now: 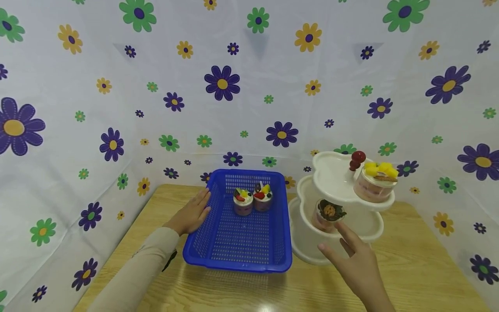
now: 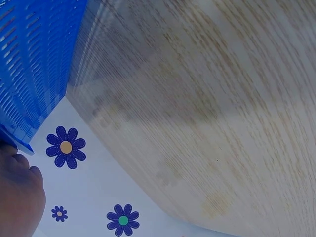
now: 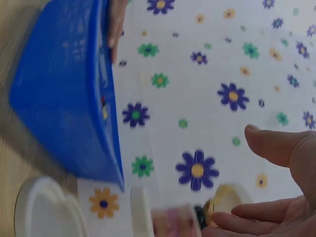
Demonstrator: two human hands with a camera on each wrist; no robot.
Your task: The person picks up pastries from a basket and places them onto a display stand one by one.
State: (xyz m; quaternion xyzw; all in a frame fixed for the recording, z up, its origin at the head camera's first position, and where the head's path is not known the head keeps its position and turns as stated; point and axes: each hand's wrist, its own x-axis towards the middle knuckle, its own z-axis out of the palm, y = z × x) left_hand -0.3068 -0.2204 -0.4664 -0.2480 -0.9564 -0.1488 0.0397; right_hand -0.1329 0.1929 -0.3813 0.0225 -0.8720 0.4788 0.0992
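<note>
My left hand (image 1: 191, 216) rests with straight fingers along the left rim of a blue plastic basket (image 1: 238, 265); its fingers also show at the rim in the left wrist view. Inside the basket, toward the back, sit two dessert cups (image 1: 243, 207) topped with cream and fruit. My right hand (image 1: 356, 262) is spread, thumb apart, in front of a white tiered stand (image 1: 331, 175). Its fingertips are right at a dessert cup (image 1: 322, 222) with a dark topping and a walnut-like piece, on the middle tier. In the right wrist view this pinkish cup (image 3: 173, 222) is blurred.
On the top tier stands another dessert cup (image 1: 373, 190) with yellow fruit cubes, beside a dark red knob (image 1: 358, 158). The stand is close to the basket's right side on a wooden table (image 1: 413, 260). A flower-patterned cloth (image 1: 249, 117) surrounds the table's back and sides.
</note>
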